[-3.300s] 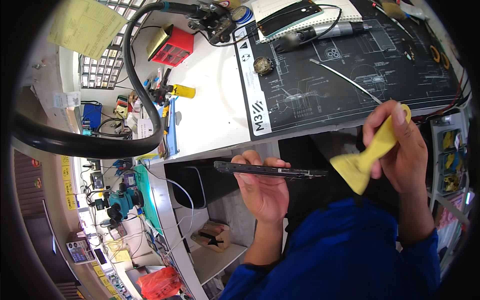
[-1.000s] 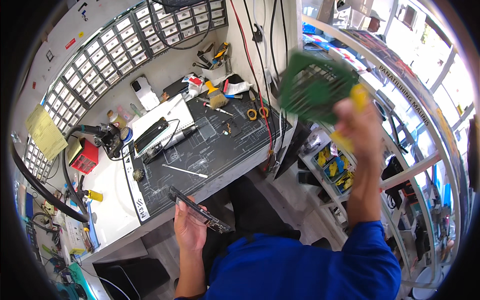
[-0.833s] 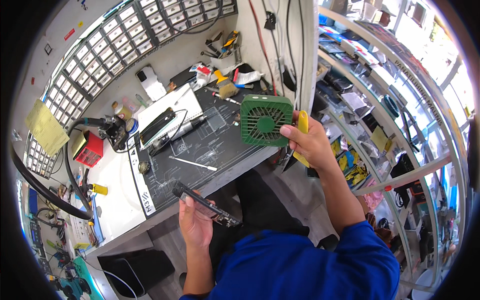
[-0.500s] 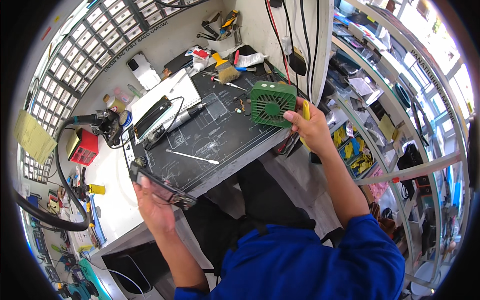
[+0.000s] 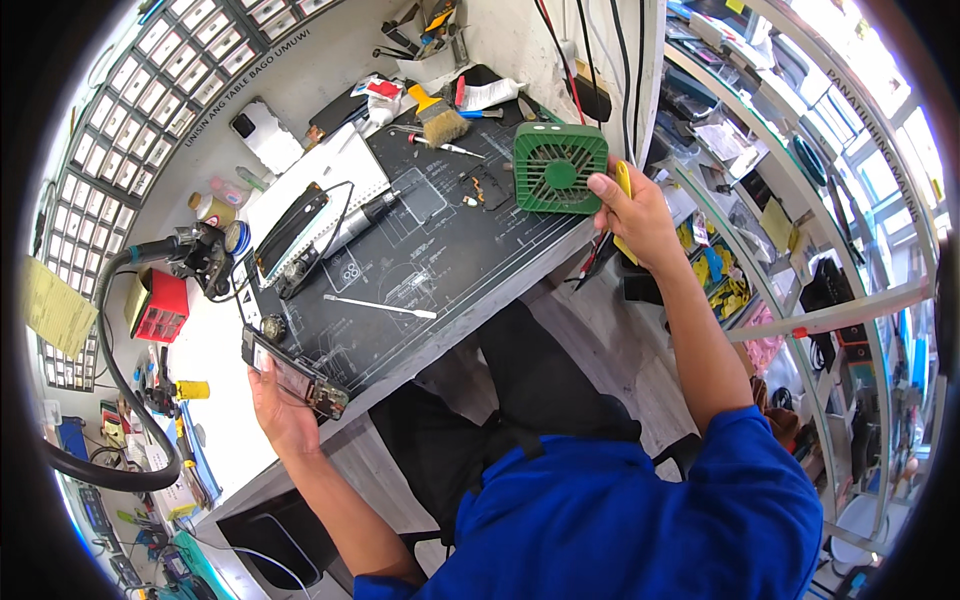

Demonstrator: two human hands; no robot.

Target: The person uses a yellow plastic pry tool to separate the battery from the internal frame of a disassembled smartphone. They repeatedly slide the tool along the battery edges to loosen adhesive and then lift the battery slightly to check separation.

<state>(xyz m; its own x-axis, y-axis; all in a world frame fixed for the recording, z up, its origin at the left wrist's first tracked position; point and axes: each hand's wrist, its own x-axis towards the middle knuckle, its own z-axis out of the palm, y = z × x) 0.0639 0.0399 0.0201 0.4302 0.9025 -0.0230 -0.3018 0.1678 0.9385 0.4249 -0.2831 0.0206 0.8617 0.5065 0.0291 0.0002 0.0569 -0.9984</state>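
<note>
Head view: the left hand (image 5: 288, 418) grips an opened phone (image 5: 298, 380) by its near long side, thumb on the upper face. The phone sits by the bench's (image 5: 222, 425) front edge, left of the lap it was over a second ago. Its long axis slants from upper left to lower right, the end with bare circuitry pointing lower right, toward the person.

Farther right, the right hand (image 5: 640, 218) is closed around a green fan (image 5: 562, 170) and a yellow scraper (image 5: 624, 180); 3.3 seconds ago it held the scraper alone. The fan's grille faces the camera, above the right end of the black mat (image 5: 455, 255). The scraper's handle end points up.

Beyond the phone, a white stick tool (image 5: 380, 306) lies on the mat; farther back are a notebook (image 5: 350, 170) and a brush (image 5: 445, 125).
</note>
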